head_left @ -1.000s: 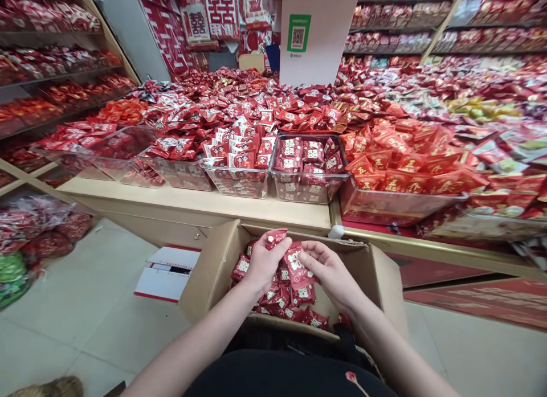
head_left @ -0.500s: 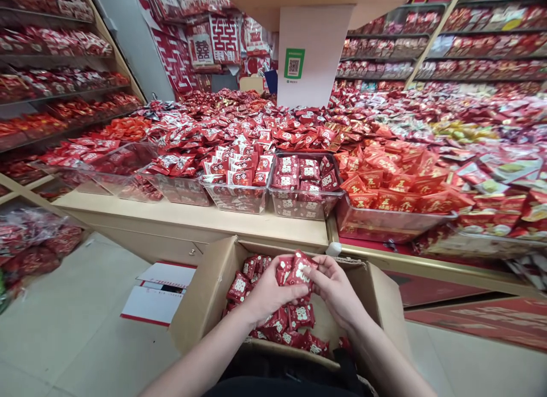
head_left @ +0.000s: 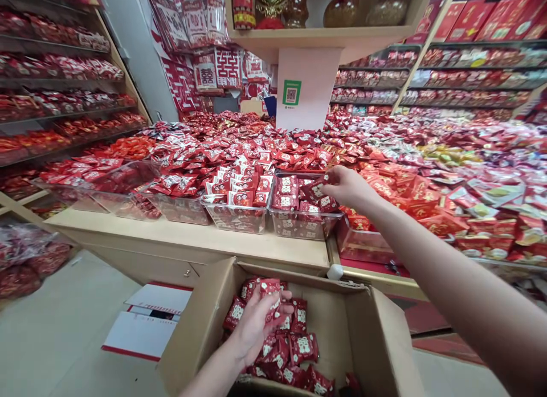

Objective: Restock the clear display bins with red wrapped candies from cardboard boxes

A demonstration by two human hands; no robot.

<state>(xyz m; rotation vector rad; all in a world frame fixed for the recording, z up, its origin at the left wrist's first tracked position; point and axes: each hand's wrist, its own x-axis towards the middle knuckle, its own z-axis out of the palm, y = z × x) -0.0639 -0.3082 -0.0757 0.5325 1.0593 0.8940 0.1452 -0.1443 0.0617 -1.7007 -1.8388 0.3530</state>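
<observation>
My right hand pinches a dark red candy packet with white characters, over the right side of a clear plastic bin. Similar packets stand in rows inside that bin. Lower down, my left hand is curled around one or more of the same red packets, its fingers partly spread. It is inside an open cardboard box, above loose packets heaped mostly on the box's left side.
Neighbouring clear bins hold white-and-red packets on the left and orange-red packets on the right. A wooden ledge runs below them. A white carton lies on the floor. Overhead, a wooden shelf juts out.
My right hand has moved up and forward from the box to the bin with a packet. My left hand has stayed at the box, slightly lower. The view has tilted up.
</observation>
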